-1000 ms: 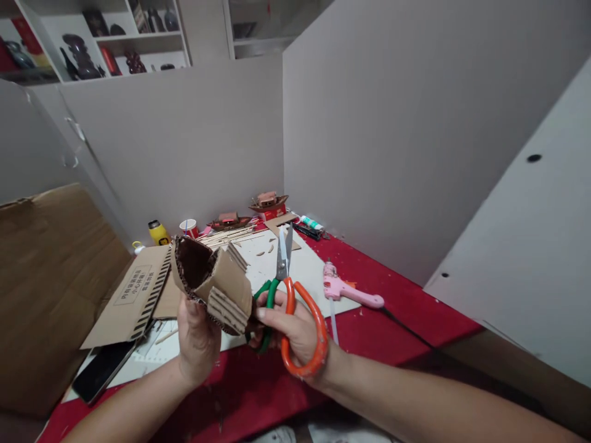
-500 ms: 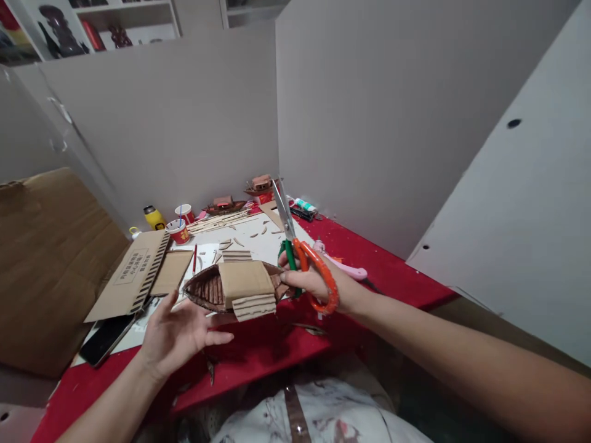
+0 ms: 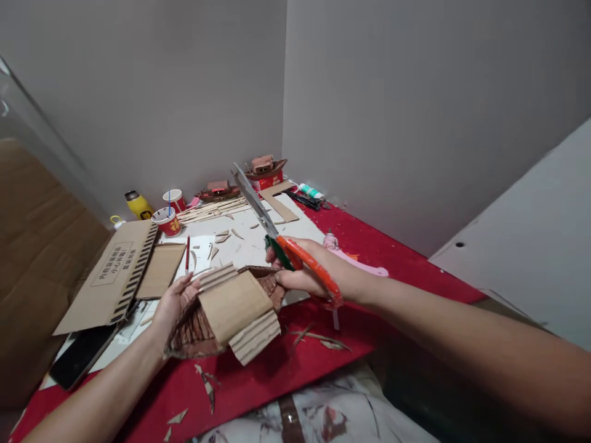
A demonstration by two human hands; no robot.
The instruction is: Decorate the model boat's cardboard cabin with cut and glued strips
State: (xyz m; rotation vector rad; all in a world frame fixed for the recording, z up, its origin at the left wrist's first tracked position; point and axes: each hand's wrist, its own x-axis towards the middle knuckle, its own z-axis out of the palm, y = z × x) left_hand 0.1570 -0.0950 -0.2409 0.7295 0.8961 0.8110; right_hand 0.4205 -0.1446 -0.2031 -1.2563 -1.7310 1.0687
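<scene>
A brown cardboard model boat (image 3: pixel 226 314) with a corrugated roof hangs just above the red table, near its front edge. My left hand (image 3: pixel 173 301) supports its left side, fingers curled around the hull. My right hand (image 3: pixel 307 277) grips orange and green scissors (image 3: pixel 277 237), blades closed and pointing up to the left, while its fingertips also pinch the boat's right end.
Flattened cardboard sheets (image 3: pixel 115 271) and a phone (image 3: pixel 80 357) lie at the left. Red cups (image 3: pixel 166 220), a yellow bottle (image 3: pixel 137 205), wooden sticks, two small model boats (image 3: pixel 265 166) and a pink glue gun (image 3: pixel 355 261) sit farther back. Scraps litter the red tabletop (image 3: pixel 286 363). Grey partition walls enclose the desk.
My left hand was open beneath the boat and has closed on its left side. The boat tilted and came nearer. The scissors swung further left.
</scene>
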